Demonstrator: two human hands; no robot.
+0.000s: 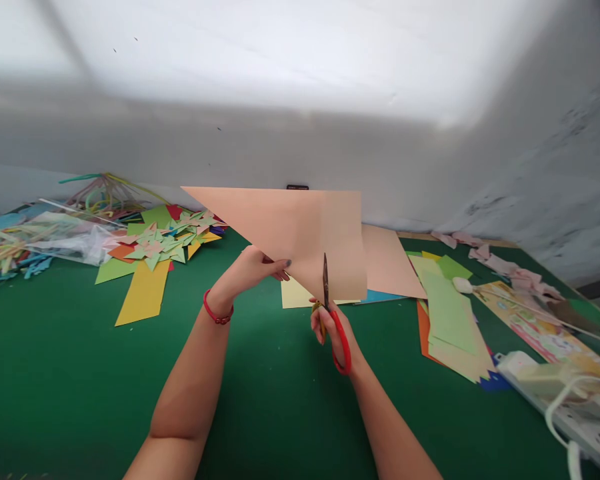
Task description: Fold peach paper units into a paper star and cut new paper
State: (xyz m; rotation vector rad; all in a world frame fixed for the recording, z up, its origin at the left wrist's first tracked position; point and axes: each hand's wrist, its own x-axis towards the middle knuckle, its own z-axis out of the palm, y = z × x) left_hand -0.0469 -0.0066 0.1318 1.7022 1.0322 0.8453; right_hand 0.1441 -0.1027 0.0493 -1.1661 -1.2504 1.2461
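My left hand pinches the slanted lower edge of a large sheet of peach paper, held up above the table. A faint vertical crease runs down the sheet right of its middle. In my right hand is a pair of scissors with red handles, pointing upward. Their blades stand at the sheet's lower edge and overlap it; whether they are cutting into it I cannot tell. Behind the held sheet lie another peach sheet and a pale yellow sheet, both partly hidden.
Folded paper stars, yellow paper and a clear plastic bag with paper strips lie left on the green table. To the right are green sheets and a white power strip with cables. A pale wall stands behind.
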